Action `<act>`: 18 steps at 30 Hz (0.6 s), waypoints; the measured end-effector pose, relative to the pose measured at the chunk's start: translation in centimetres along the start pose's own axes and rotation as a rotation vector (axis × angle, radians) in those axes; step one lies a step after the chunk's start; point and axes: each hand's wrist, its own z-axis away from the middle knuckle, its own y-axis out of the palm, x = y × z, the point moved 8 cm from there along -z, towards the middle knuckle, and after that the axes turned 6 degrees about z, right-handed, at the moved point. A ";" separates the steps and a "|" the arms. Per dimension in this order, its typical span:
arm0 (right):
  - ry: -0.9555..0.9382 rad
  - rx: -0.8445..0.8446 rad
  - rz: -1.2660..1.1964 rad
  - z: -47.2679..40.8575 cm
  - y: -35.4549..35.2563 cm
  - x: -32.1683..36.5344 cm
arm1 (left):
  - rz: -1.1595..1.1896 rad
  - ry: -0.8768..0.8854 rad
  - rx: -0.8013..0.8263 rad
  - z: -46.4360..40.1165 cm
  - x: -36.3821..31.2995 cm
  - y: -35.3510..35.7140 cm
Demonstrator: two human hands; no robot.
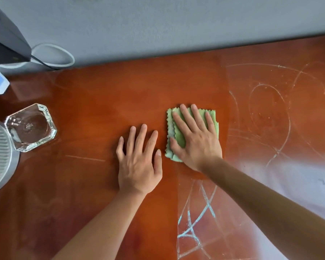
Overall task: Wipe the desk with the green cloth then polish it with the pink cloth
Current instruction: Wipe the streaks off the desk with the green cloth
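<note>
- On the counter (94, 102), your right hand (194, 137) lies flat, fingers straight, pressing the folded green cloth (176, 136).
- Left hand (139, 162) rests open beside it, holding nothing.
- Soft, light cloth: press from above.

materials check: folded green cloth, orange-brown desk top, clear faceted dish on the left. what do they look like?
Folded green cloth: soft napped textile, probably microfibre, with zigzag-cut edges, pressed flat under the right hand.
Orange-brown desk top: glossy lacquered wood or laminate; it reflects light and shows white chalky scribbles on the right.
Clear faceted dish: thick transparent glass or crystal, with bevelled edges catching light.
</note>
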 end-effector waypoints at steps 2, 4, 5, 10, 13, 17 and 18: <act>0.004 0.001 0.014 -2.8 -0.5 -0.2 | 0.008 0.000 0.004 0.0 0.1 0.1; -0.017 -0.002 0.039 -5.1 -0.9 0.0 | 0.008 -0.004 -0.001 0.0 0.1 0.0; -0.022 -0.007 0.050 -5.8 -0.9 0.1 | 0.007 -0.004 -0.005 0.0 0.1 0.0; -0.019 -0.042 0.047 -6.2 -0.9 0.2 | 0.002 -0.001 0.002 0.1 0.0 -0.1; 0.004 -0.038 0.034 -5.0 -0.8 0.4 | 0.001 0.001 0.009 0.1 -0.1 -0.2; 0.027 -0.045 0.002 0.8 0.2 1.8 | 0.011 0.004 0.013 0.1 -0.1 -0.2; 0.033 -0.051 -0.003 2.8 0.5 2.3 | 0.017 0.003 0.011 0.1 -0.1 -0.2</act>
